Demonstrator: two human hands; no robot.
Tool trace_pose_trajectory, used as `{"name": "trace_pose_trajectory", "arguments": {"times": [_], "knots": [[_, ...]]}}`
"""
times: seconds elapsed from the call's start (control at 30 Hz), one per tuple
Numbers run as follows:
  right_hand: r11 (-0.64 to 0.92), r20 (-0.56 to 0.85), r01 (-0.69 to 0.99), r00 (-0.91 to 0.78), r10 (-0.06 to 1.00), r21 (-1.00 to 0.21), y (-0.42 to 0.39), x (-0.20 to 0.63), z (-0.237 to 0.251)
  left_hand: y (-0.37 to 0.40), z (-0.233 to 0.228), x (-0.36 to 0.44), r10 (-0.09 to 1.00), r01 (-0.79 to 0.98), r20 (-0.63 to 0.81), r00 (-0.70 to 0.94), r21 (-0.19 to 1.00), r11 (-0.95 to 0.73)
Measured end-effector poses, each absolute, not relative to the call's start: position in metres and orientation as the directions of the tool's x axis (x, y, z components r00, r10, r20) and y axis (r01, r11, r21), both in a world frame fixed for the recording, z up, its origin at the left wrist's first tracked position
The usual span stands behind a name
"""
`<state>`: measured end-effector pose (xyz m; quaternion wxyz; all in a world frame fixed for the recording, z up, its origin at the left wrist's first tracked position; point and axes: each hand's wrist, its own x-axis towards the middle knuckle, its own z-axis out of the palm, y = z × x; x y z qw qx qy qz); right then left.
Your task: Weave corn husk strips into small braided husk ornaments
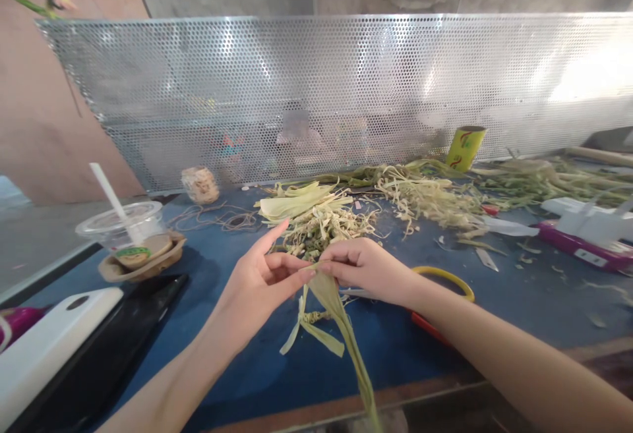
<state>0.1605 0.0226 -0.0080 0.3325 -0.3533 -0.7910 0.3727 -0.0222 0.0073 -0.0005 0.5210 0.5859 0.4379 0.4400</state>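
Note:
A long pale green strip, apparently corn husk [341, 327], hangs from my fingertips and trails past the table's front edge. My left hand [262, 281] pinches its upper end between thumb and a finger, with the index finger raised. Close against it, my right hand [359, 265] pinches the same end with curled fingers. Just below lies a small knotted husk piece [316, 317] with loose strip ends. Beyond my hands is a heap of curled husk shreds [326, 222], with wider flat husks [297, 205] on top. Scissors with a yellow handle loop [448, 278] lie partly hidden under my right forearm.
A clear plastic cup with a straw [136, 225] sits in a cardboard holder on the left, near a white device [59, 347]. More shreds [435, 196], a yellow tube [465, 148] and a purple power strip [583, 245] lie rightward. A perforated metal screen [321, 77] stands behind.

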Motion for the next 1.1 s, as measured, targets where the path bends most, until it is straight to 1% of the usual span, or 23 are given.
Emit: {"name": "trace_pose_trajectory", "arguments": {"times": [0.1,0.17,0.23,0.3,0.37,0.43,0.53,0.6,0.7,0.8,0.93,1.0,1.1], "knots": [[0.451,0.256,0.297,-0.517,0.817,-0.841,0.0235,0.1598,-0.0096,0.0071,-0.0009,-0.021,0.973,0.061,0.085,0.216,0.993,-0.101],[0.367,0.195,0.247,-0.524,0.829,-0.897,0.024,0.1594,-0.011,0.0059,-0.0003,-0.0199,0.971,0.061,0.134,0.199,0.987,-0.148],[0.262,0.137,0.152,-0.557,0.819,-0.953,0.0245,0.1591,-0.0123,0.0041,0.0005,-0.0189,0.967,0.068,0.182,0.178,0.978,-0.196],[0.17,0.097,0.066,-0.604,0.791,-0.983,0.0248,0.1592,-0.0134,0.0023,0.001,-0.0185,0.961,0.099,0.214,0.173,0.967,-0.234],[0.118,0.075,0.025,-0.636,0.768,-0.993,0.0249,0.1597,-0.014,0.0014,0.0011,-0.0188,0.956,0.139,0.221,0.191,0.958,-0.25],[0.126,0.068,0.047,-0.635,0.77,-0.991,0.0245,0.1605,-0.0136,0.0014,0.001,-0.0196,0.952,0.153,0.198,0.231,0.959,-0.237],[0.236,0.094,0.154,-0.613,0.785,-0.96,0.0229,0.1612,-0.0115,0.0023,0.0012,-0.0206,0.953,0.133,0.128,0.276,0.977,-0.169],[0.298,0.116,0.214,-0.598,0.793,-0.93,0.0217,0.1609,-0.0097,0.0027,0.002,-0.0204,0.963,0.113,0.105,0.248,0.984,-0.136],[0.343,0.141,0.258,-0.577,0.804,-0.903,0.0208,0.1603,-0.0084,0.0025,0.0034,-0.0194,0.971,0.115,0.112,0.209,0.984,-0.139],[0.343,0.139,0.258,-0.58,0.803,-0.903,0.0213,0.1604,-0.0094,0.0019,0.0031,-0.0189,0.968,0.126,0.138,0.208,0.978,-0.167],[0.275,0.104,0.204,-0.595,0.797,-0.939,0.0229,0.1601,-0.0115,0.0011,0.0011,-0.02,0.962,0.142,0.19,0.197,0.965,-0.22],[0.274,0.113,0.196,-0.584,0.804,-0.941,0.023,0.1592,-0.0115,0.0015,0.0005,-0.0207,0.958,0.151,0.192,0.215,0.962,-0.227],[0.297,0.145,0.193,-0.557,0.818,-0.935,0.0225,0.1583,-0.0106,0.003,0.0007,-0.0213,0.961,0.109,0.177,0.211,0.973,-0.203]]}}
